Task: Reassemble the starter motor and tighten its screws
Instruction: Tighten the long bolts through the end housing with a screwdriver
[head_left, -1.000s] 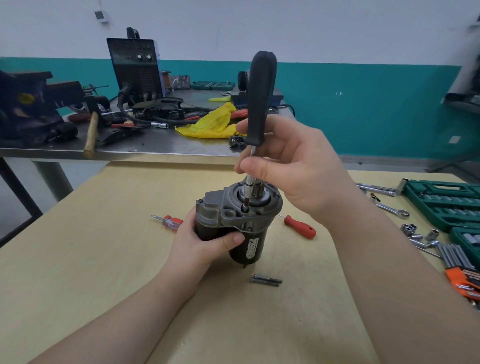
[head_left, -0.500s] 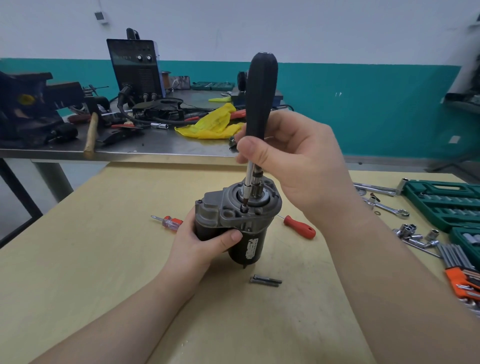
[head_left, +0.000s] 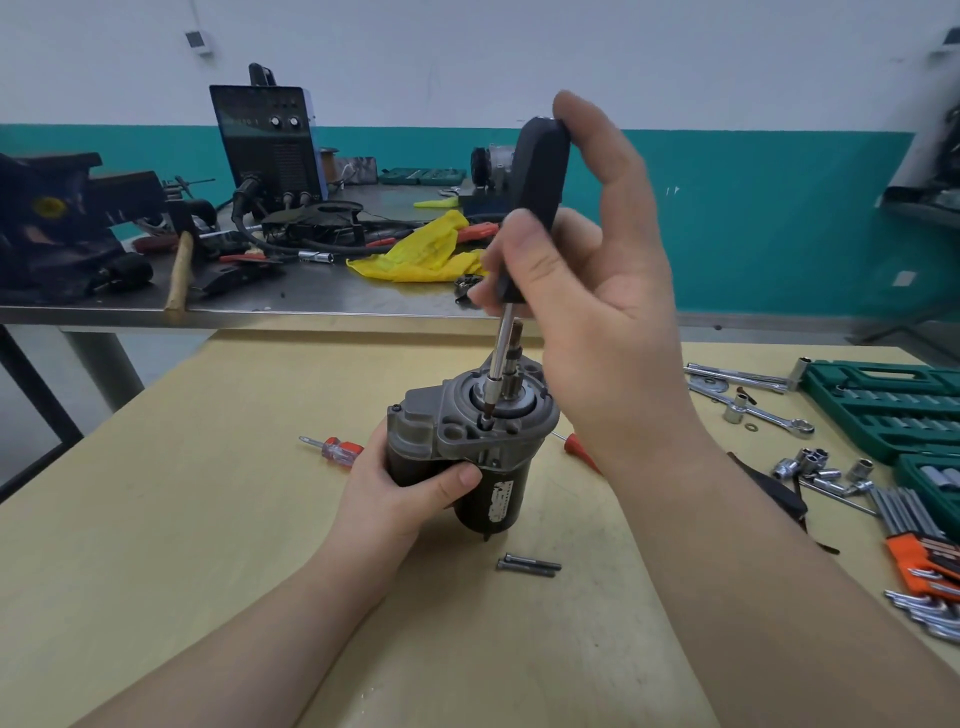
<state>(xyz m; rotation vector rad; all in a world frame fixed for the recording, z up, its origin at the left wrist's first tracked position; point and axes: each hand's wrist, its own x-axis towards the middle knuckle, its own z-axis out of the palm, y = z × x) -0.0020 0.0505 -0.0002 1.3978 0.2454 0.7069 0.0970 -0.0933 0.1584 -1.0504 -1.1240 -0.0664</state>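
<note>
Starter motor (head_left: 467, 447): upright on the wooden tabletop (head_left: 182, 519), dark body gripped by the left hand (head_left: 395, 493), fingers wrapped around it. Screwdriver (head_left: 530, 208): black handle pinched in the right hand (head_left: 587, 291), bit seated on the motor's top flange, apparently in a screw head. Two loose bolts (head_left: 527, 566): just in front of the motor.

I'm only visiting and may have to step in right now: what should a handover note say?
Left hand: grips the black-bodied starter motor with grey metal end cap, upright on the pale wooden table.
Right hand: holds the black-handled screwdriver, tip seated in an end-cap screw.
Done: cap is on.
Left: finish tightening; two long steel bolts lie loose beside the motor.
</note>
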